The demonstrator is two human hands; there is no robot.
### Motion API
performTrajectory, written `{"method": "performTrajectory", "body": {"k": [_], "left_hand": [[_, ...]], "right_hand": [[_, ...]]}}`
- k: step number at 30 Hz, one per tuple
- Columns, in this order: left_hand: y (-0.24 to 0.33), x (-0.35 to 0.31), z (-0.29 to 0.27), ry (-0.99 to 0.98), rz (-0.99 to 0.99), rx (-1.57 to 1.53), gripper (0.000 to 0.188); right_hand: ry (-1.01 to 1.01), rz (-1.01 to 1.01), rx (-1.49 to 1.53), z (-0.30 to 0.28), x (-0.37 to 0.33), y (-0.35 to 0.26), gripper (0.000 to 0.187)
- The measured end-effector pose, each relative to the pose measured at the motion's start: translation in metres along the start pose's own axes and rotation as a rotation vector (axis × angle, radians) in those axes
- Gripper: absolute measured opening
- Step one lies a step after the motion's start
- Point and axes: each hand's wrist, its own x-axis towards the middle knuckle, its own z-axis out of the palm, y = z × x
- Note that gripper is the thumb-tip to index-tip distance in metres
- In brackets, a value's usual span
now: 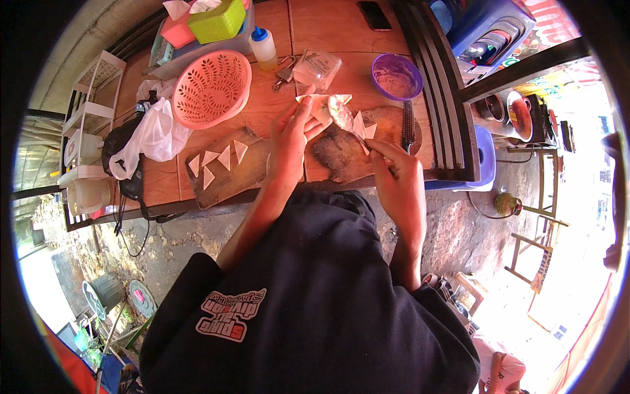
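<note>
Between hands (287, 136), seemingly triangular sheet (317, 105), pasty filling (340, 113)

Reddish table (328, 29), patchy grey floor (446, 226), white shelf (96, 113) left, bright light (564, 315) right.

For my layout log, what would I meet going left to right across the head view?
White shelf → white bag → pink basket → bottle → left hand → utensil → right hand → gas cylinder
</note>
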Motion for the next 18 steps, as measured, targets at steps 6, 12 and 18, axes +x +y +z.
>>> {"method": "performTrajectory", "body": {"k": [6, 12, 18], "left_hand": [[-0.011, 0.001, -0.002, -0.04, -0.078, -0.055, 0.045], [-0.013, 0.004, -0.015, -0.088, -0.146, -0.163, 0.038], [-0.006, 0.006, -0.031, -0.161, -0.216, -0.163, 0.035]], "right_hand": [[-0.07, 0.089, 0.066, 0.007, -0.003, -0.002, 0.028], [-0.027, 0.019, -0.01, 0.005, -0.003, -0.003, 0.029], [-0.005, -0.044, -0.104, 0.004, -0.005, 0.001, 0.026]]}}
